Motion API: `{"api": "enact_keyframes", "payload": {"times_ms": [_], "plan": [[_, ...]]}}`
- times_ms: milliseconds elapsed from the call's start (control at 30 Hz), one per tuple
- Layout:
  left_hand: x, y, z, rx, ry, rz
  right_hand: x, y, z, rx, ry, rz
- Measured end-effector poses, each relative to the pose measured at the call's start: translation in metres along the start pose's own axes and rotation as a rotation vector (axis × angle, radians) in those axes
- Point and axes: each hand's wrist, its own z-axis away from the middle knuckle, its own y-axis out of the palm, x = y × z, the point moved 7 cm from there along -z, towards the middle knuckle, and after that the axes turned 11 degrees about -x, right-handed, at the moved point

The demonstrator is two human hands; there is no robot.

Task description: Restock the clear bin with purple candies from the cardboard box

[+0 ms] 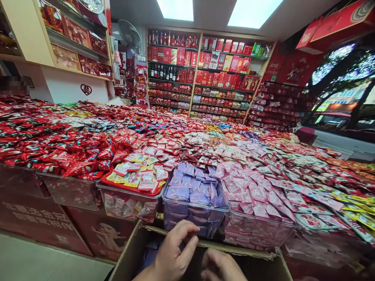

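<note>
Low down, left hand: the bare left hand (175, 251) hangs over the box, fingers curved, thumb set a little apart below them; whether it pinches anything, I cannot tell.
Right hand: the bare right hand (221, 265), blurred, is just right of the left one and apart from it, fingers bent inward; I cannot tell whether it grips something.
Box: an open brown cardboard box (133, 242) with rough, worn edges surrounds the space beneath both hands.
Packets in the box: some purple wrapped packets (150, 253) lie inside, left of the left hand, partly in shadow.
Purple bin: just beyond the left hand stands a clear rectangular plastic bin (195, 207), heaped with flat lilac-purple packets (190, 183).
Left neighbour: beyond the left hand and to its left, small yellow, white and pink packets (140, 169) fill a red-rimmed clear container (129, 193).
Right neighbour: beyond the right hand and to its right, pale pink packets (254, 189) overflow another clear bin (258, 224).
Further left: glossy red packets (84, 156) are piled high.
Farthest from the hands: wooden wall shelves (200, 70) carry dark bottles (162, 73) and red gift boxes (224, 79).
</note>
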Motion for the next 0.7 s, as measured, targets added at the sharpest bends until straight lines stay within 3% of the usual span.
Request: {"api": "enact_keyframes", "payload": {"times_ms": [167, 300, 367, 500, 700], "plan": [[-0.006, 0.022, 0.006, 0.274, -0.41, 0.276, 0.027, -0.059, 0.012, -0.474, -0.03, -0.499], [0.001, 0.03, 0.009, 0.266, -0.714, 0.42, 0.028, -0.077, 0.016, -0.598, 0.045, -0.708], [0.004, 0.029, 0.006, 0.216, -0.725, 0.442, 0.025, -0.076, 0.014, -0.591, 0.083, -0.766], [0.009, 0.025, 0.003, 0.138, -0.674, 0.473, 0.023, -0.064, 0.013, -0.452, 0.115, -0.789], [0.013, 0.022, 0.009, 0.049, -0.644, 0.47, 0.015, -0.058, 0.019, -0.492, 0.068, -0.759]]}}
